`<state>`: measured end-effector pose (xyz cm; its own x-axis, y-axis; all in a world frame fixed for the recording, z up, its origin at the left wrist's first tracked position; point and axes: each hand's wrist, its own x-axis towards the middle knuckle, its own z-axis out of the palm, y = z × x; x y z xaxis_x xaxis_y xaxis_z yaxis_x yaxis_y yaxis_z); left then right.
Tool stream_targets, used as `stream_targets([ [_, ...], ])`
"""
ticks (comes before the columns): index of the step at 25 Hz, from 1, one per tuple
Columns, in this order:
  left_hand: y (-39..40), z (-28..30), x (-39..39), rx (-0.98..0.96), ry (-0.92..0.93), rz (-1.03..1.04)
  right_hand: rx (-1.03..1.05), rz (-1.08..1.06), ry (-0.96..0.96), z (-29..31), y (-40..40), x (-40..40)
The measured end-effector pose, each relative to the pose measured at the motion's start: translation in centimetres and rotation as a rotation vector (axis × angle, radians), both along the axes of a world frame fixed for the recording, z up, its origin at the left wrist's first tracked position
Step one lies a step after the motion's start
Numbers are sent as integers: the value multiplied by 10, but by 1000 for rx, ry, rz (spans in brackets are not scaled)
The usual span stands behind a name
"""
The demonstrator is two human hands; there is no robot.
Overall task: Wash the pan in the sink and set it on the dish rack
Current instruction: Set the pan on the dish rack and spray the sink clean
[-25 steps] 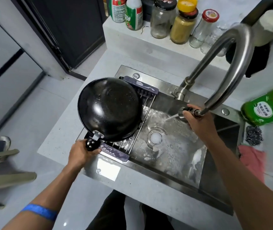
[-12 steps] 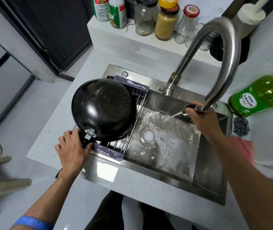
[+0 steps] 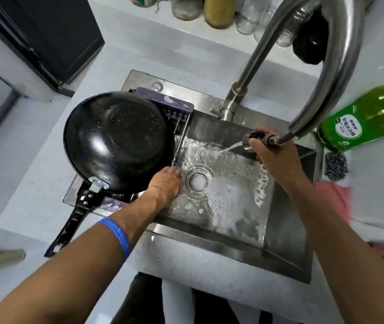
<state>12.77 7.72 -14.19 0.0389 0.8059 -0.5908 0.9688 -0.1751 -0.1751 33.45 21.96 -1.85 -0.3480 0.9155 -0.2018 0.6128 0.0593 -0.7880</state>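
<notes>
Resting upside down on the dish rack (image 3: 179, 112) so it drains, the pan (image 3: 118, 141) is freed; our left hand (image 3: 165, 186) is dipping loose-fingered into the sink (image 3: 286, 230) while our right hand (image 3: 271, 152) is gripping the spray head (image 3: 260, 139), aiming water to rinse suds.

Even, bright overhead light. Specular glare on the wet pan (image 3: 116, 141) at 9 o'clock and on the sink (image 3: 286, 251) basin; wide-angle bowing toward the edges — pink cloth (image 3: 333, 199) at 3 o'clock motion-blurred.
</notes>
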Motion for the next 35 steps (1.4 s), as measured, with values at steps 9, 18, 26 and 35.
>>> stream_targets([
  [9,-35,18,-15,27,-232,114,57,-83,-175,15,23,41],
  [18,-105,25,14,127,-368,326,78,13,-536,32,58,84],
  [26,-118,29,11,82,-306,348,27,98,-788,46,59,94],
  [35,-117,39,17,113,-331,432,-124,238,-797,52,40,89],
])
